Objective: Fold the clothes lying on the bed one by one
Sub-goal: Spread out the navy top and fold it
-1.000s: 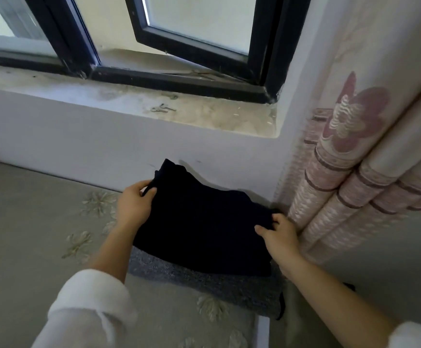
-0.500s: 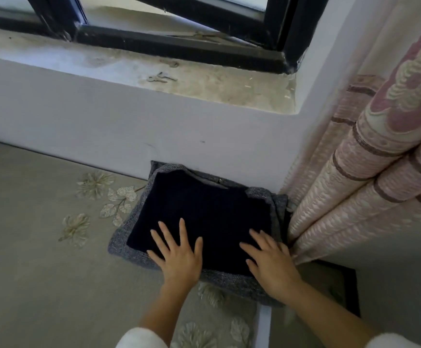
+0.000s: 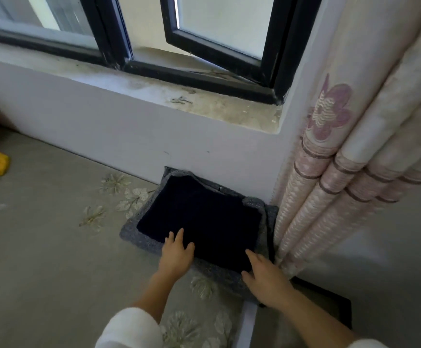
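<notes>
1. The dark folded garment (image 3: 199, 222) is being stacked on a grey folded garment (image 3: 134, 233) at the far corner of the bed (image 3: 41, 259), against the wall and just beside the curtain (image 3: 330, 222).
2. Its near edge is being touched by the left hand (image 3: 177, 254) and its near right corner by the right hand (image 3: 264, 277). The fingers of both are being held straight and apart, and nothing is being gripped.
3. The stack is seemingly being flattened. Light, even pressure is being called for, so that the top piece is not being dragged askew.
</notes>
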